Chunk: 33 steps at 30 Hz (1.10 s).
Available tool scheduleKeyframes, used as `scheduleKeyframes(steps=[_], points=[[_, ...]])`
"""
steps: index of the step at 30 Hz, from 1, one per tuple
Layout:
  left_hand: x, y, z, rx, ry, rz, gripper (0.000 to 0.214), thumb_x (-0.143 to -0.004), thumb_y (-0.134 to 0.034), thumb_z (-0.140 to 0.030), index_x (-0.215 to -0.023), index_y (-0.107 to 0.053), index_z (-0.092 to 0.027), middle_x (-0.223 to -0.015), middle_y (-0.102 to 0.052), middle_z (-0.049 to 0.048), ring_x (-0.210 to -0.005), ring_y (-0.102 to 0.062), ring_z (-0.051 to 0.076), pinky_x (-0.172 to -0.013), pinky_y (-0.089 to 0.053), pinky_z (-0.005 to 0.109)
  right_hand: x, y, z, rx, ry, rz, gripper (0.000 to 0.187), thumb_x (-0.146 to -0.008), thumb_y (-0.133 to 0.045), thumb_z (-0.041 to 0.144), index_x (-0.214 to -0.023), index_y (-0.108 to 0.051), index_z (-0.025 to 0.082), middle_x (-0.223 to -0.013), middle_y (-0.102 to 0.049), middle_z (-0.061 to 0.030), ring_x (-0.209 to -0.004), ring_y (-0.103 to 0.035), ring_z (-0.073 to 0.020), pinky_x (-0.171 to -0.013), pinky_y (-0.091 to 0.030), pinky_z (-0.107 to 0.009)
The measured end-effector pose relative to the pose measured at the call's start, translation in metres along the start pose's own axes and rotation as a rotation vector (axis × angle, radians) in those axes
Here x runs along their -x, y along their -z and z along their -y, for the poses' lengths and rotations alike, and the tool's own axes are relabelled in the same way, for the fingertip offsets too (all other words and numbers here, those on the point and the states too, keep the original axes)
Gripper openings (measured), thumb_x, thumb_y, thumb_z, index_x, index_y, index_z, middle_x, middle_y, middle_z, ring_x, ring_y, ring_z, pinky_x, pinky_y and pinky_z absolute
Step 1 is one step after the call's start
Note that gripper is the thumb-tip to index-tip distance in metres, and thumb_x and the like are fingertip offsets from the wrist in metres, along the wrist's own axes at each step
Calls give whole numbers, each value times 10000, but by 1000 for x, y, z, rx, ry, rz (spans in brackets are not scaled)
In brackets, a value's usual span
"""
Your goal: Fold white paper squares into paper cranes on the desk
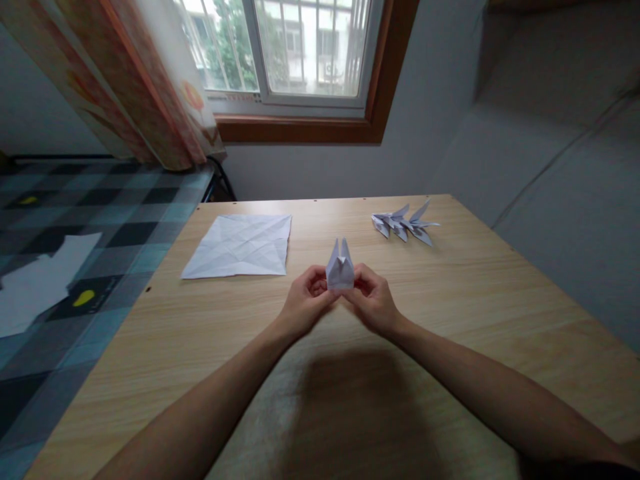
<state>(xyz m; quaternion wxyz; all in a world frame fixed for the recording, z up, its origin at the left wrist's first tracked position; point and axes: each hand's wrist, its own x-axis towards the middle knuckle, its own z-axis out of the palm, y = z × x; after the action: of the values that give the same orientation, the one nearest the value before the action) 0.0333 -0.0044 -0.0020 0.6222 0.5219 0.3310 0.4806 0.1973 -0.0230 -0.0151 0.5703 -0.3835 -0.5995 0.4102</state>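
While the left hand (306,301) and right hand (376,301) pinched the folded paper (340,275) low at either side — upright, there, over the wooden table (480,313) — steady, matched thumb pressure looked the surest way to keep it crisp and square!

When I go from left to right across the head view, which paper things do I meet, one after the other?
White paper on the checked cloth → creased sheet on the table → small folded paper with two upward points → group of pointed folded papers.
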Motion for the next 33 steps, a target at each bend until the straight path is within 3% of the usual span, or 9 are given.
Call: scheduleKeyframes(steps=[5,10,16,20,24,28,33], points=[[0,0,1,-54,-52,-149,334,-624,-843,-244,-815,-579,-171,-728,-620,-34,-660,-580,96,-643,-453,215,-1,-3,-3,20,-71,-104,218,-754,-758,300,-757,-556,218,-666,-521,52,-591,-476,-117,-576,-395,-256],[3,-2,-2,-108,-82,-169,274,-660,-785,-213,-755,-531,-182,-685,-575,-45,-619,-556,89,-613,-434,212,0,-4,0,-4,-94,-123,241,-713,-737,211,-830,-528,232,-658,-530,71,-571,-502,-110,-554,-398,-240],[3,-4,-4,-98,-98,-147,273,-704,-731,-206,-868,-512,-193,-708,-562,-63,-581,-573,78,-585,-456,207,4,-4,-1,-53,-45,-45,267,-838,-647,207,-1069,-524,257,-719,-590,71,-633,-610,-115,-629,-475,-249],[2,-5,-2,-39,-112,-135,367,-686,-721,-164,-952,-473,-213,-767,-577,-73,-583,-589,69,-595,-471,200,5,-3,-4,-51,-17,-38,229,-915,-592,260,-1131,-516,268,-748,-590,65,-650,-643,-111,-650,-506,-251],[3,-4,2,-49,-154,-130,332,-711,-719,-162,-966,-513,-214,-818,-590,-57,-601,-591,69,-615,-469,207,3,-2,-5,-44,-7,-49,181,-938,-572,297,-1113,-533,271,-753,-587,63,-633,-636,-108,-645,-517,-252],[4,1,2,-213,-246,-109,77,-755,-685,-180,-833,-680,-182,-860,-629,20,-789,-622,142,-731,-495,259,0,1,-5,16,-8,-41,76,-919,-574,288,-934,-623,233,-766,-636,26,-670,-616,-130,-655,-493,-266],[4,5,-4,-342,-277,-85,180,-773,-603,-154,-710,-764,-203,-945,-657,53,-913,-623,189,-868,-491,326,-2,8,-5,20,-35,-42,258,-905,-492,276,-847,-733,204,-841,-707,-24,-796,-624,-184,-740,-468,-313]])
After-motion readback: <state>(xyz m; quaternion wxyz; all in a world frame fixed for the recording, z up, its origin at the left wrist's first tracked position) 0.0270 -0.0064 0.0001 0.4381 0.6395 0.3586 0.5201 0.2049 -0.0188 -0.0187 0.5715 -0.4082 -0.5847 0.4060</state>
